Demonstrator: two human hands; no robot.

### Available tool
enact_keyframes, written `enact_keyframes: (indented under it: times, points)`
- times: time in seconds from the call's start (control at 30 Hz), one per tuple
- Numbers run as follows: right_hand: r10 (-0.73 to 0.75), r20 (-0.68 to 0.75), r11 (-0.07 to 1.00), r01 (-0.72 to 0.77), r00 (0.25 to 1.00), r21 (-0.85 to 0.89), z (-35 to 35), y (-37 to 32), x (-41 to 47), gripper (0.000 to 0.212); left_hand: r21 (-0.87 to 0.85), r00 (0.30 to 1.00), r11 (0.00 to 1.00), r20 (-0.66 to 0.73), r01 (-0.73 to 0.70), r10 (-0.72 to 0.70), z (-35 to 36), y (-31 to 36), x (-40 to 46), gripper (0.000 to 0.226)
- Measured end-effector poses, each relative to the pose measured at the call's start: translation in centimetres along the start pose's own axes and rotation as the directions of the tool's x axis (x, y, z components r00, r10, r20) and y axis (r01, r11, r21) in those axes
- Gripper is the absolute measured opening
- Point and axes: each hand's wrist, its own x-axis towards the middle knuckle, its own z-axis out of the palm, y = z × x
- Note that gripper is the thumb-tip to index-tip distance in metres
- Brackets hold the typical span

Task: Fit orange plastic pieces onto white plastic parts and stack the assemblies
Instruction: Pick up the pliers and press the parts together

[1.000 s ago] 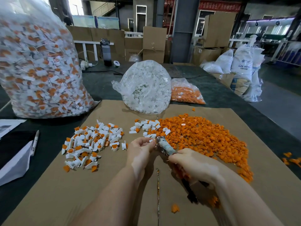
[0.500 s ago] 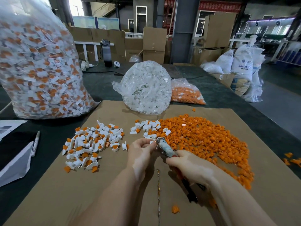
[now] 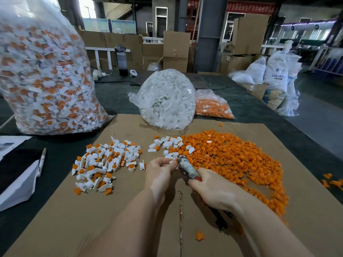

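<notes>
Hiding tool (image 3: 187, 168) handle, right hand (image 3: 213, 190), tip blurred

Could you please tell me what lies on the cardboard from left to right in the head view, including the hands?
Pile of finished assemblies → left hand → taped tool → right hand → heap of orange pieces.
</notes>
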Motion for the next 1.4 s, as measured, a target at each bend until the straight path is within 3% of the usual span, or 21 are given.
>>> enact_keyframes:
  times: [0.23,0.47,0.6,0.73,0.83,0.93,1.13,1.2,1.27,1.33,1.4]
  points:
    - [0.016,-0.027,0.998,-0.015,0.999,0.056,0.5,0.0,0.0,0.011,-0.002,1.0,1.0,0.001,-0.013,0.013,0.1,-0.1,-0.2,0.005]
    - [0.025,-0.068,0.997,-0.02,0.997,0.072,1.0,0.4,0.0,0.012,0.057,0.999,0.998,-0.005,-0.032,0.032,0.2,-0.3,-0.1,0.005]
    - [0.028,-0.115,0.998,-0.022,0.993,0.055,0.9,0.9,0.0,0.025,0.036,0.999,0.998,-0.006,-0.044,0.044,0.0,-0.4,0.0,0.004]
    - [0.082,-0.332,0.989,-0.117,0.94,-0.087,-0.3,2.3,0.4,0.035,0.011,0.997,0.998,0.032,-0.066,0.066,-0.2,-1.1,-0.1,0.008]
    - [0.075,-0.523,0.941,-0.233,0.849,-0.243,-0.7,4.3,1.2,0.046,0.16,0.985,0.974,0.083,-0.161,0.149,-0.3,-1.7,0.0,0.016]
    - [0.048,-0.577,0.883,-0.304,0.816,-0.357,-0.6,5.9,1.8,0.055,0.381,0.966,0.888,0.113,-0.257,0.231,-0.2,-2.2,0.2,0.02]
    - [0.018,-0.625,0.765,-0.413,0.781,-0.493,0.3,7.1,2.1,0.061,0.49,0.955,0.819,0.155,-0.297,0.254,-0.1,-3.1,0.7,0.021]
    - [-0.08,-0.644,0.817,-0.32,0.761,-0.479,1.0,6.4,2.2,0.053,0.509,0.953,0.806,0.164,-0.302,0.254,-0.1,-3.2,0.8,0.021]
    - [-0.26,-0.617,0.909,-0.028,0.742,-0.416,2.1,5.1,2.3,0.037,0.524,0.946,0.788,0.178,-0.323,0.27,-0.1,-3.3,0.9,0.02]
    - [-0.427,-0.613,0.901,0.254,0.665,-0.352,3.5,3.8,2.3,0.027,0.532,0.942,0.777,0.189,-0.336,0.278,-0.1,-3.1,0.8,0.02]
    - [-0.492,-0.633,0.87,0.358,0.597,-0.339,4.4,3.4,2.5,0.019,0.518,0.943,0.788,0.198,-0.333,0.268,-0.3,-3.1,0.7,0.021]
